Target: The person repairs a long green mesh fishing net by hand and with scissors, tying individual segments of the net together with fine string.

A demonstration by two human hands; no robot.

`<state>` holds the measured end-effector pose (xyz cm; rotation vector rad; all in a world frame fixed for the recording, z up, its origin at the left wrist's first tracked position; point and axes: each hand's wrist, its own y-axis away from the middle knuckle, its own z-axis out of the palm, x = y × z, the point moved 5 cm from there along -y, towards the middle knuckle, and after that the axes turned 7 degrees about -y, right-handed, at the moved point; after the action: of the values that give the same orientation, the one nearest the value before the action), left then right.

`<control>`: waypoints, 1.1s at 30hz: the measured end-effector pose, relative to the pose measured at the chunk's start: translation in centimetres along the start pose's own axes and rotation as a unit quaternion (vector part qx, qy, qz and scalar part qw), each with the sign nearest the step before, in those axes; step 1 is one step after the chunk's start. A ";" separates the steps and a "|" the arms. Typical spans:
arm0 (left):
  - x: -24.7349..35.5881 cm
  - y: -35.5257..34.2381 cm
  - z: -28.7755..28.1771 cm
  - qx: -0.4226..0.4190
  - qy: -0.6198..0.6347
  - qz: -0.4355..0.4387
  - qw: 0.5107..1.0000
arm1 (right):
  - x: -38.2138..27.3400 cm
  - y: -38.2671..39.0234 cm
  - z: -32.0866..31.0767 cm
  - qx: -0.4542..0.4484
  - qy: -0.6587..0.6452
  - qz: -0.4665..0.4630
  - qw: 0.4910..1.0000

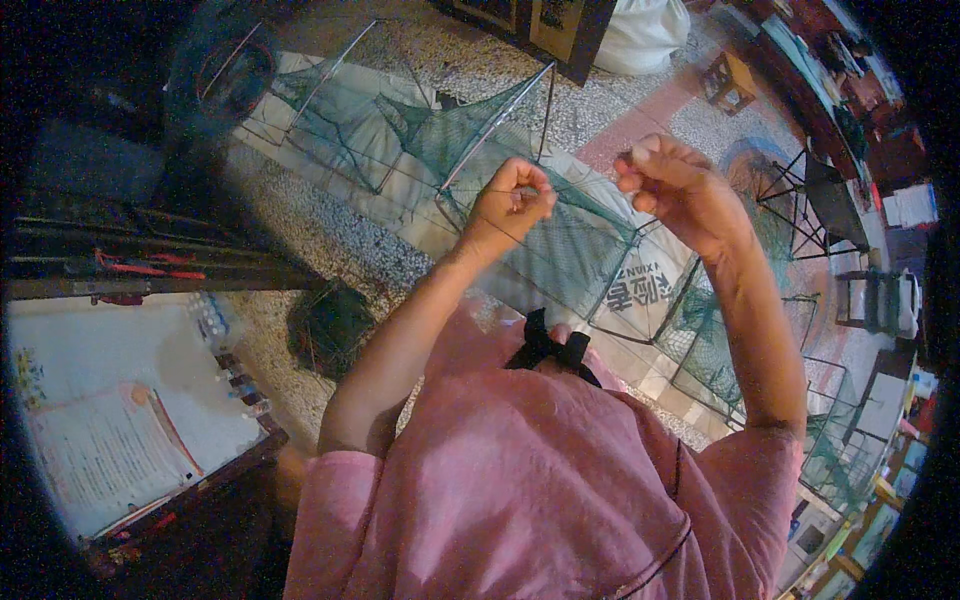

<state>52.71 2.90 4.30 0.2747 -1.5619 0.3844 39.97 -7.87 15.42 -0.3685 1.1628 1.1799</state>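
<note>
Speckled stone floor lies under everything, with pale sheets spread over part of it.

Closest to the camera is a pink top [520, 490] with one black bow [548, 349] at the front. Two bare arms go up from it.

One left hand [512, 203] is curled almost into a fist. Its fingertips pinch one thin dark thread [578, 193], which is very hard to see. One right hand [672, 183] is just beside it, also curled, with thumb and finger squeezed together. It looks like it grips the other end of that thread, but the picture is too dim to be sure. Both hands are held up in the air, near each other but not touching, above the net.

My guess is that the thread is being pulled tight or knotted between the two hands. A next move would call for small, careful finger work, since the thread is so thin.

On the left side is one low table with one open book [110, 430] on it. Beside that sits one dark green bundle of netting [330, 325] on the floor.

Below and past the hands lies one long green net trap [560, 250] with wire frames, stretched across the pale sheets. I cannot count the frames exactly.

Far off are one white sack [645, 35], one small wooden stool [730, 82] and one black folding stand [815, 200].
</note>
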 end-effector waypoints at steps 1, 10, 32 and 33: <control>-0.5 0.0 0.1 0.010 -0.041 0.016 0.999 | 0.0 -0.3 0.6 0.001 -0.006 0.001 1.000; -2.0 -0.1 0.4 0.050 -0.172 0.036 0.983 | 2.2 -3.7 2.8 -0.053 0.356 -0.100 0.928; -2.8 0.5 1.6 0.118 0.035 -0.249 0.961 | 6.2 -5.1 0.9 0.125 0.700 -0.078 0.699; -2.9 0.4 1.7 0.116 0.038 -0.248 0.961 | 6.2 -5.1 0.9 0.128 0.697 -0.076 0.702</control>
<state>51.11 2.42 1.39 0.8071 -1.3155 0.1784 44.33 -5.95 8.93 -1.2304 2.4929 0.3878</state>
